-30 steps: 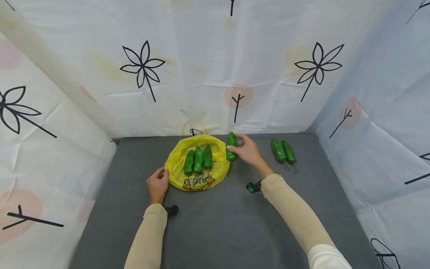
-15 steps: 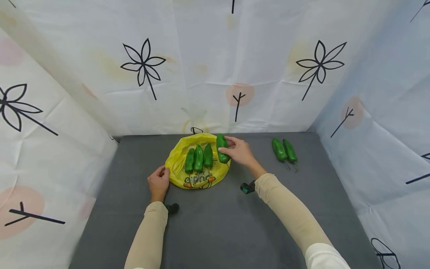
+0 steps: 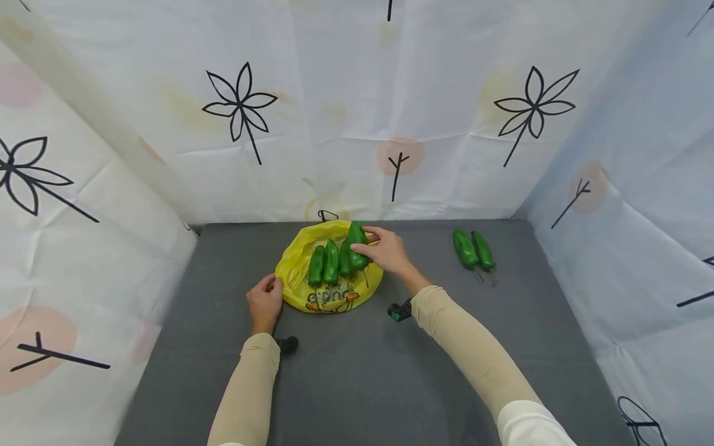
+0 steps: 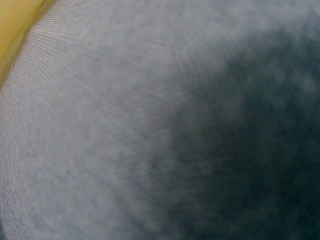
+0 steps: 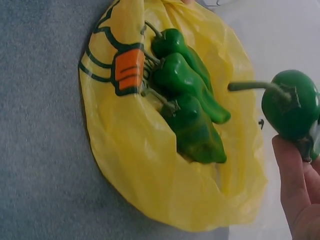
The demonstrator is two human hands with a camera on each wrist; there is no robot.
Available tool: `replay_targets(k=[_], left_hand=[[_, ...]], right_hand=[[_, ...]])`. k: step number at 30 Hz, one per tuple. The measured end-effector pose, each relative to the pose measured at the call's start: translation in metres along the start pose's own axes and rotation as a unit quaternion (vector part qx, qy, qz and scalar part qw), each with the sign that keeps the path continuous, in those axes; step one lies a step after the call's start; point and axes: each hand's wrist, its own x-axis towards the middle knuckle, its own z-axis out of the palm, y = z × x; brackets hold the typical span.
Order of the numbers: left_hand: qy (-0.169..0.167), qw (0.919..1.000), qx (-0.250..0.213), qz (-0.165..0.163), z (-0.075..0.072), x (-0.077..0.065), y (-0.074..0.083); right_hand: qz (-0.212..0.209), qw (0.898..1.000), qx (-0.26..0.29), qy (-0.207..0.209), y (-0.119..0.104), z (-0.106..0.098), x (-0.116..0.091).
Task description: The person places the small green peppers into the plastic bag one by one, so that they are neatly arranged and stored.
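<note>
My right hand [image 3: 390, 251] pinches a green pepper [image 3: 357, 244] between thumb and fingers, above the right side of a yellow plastic bag [image 3: 290, 263]. In the right wrist view the held pepper [image 5: 290, 102] has its stem pointing toward the bag. Three green peppers [image 3: 331, 262] lie side by side on the bag; the held one partly covers the rightmost in the head view. At the bag's left edge my left hand [image 3: 264, 303] pinches the rim with thumb and fingertips. The left wrist view catches only a corner of yellow bag [image 4: 15, 30] and a dark blur.
Two more green peppers, a left one [image 3: 465, 249] and a right one [image 3: 483, 251], lie on the grey table [image 3: 346, 384] to the right. Printed white cloth [image 3: 334, 124] walls the table at the back and both sides.
My right hand has carried the pepper leftward, from the bag's right edge to over the rightmost pepper there. The left hand stays at the rim.
</note>
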Motion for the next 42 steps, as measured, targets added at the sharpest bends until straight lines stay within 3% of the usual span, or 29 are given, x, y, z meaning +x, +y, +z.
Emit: replay_targets(k=[27, 36, 42], left_hand=[[-0.008, 0.9999, 0.001, 0.008, -0.004, 0.001, 0.004], [-0.013, 0.9998, 0.013, -0.011, -0.003, 0.001, 0.003], [-0.022, 0.9995, 0.01, -0.019, -0.003, 0.001, 0.003]], right_hand=[[0.023, 0.999, 0.021, -0.011, -0.016, 0.054, 0.016], [0.012, 1.0, -0.004, 0.002, -0.012, 0.075, 0.026], [0.027, 1.0, -0.004, 0.002, -0.014, 0.085, 0.029]])
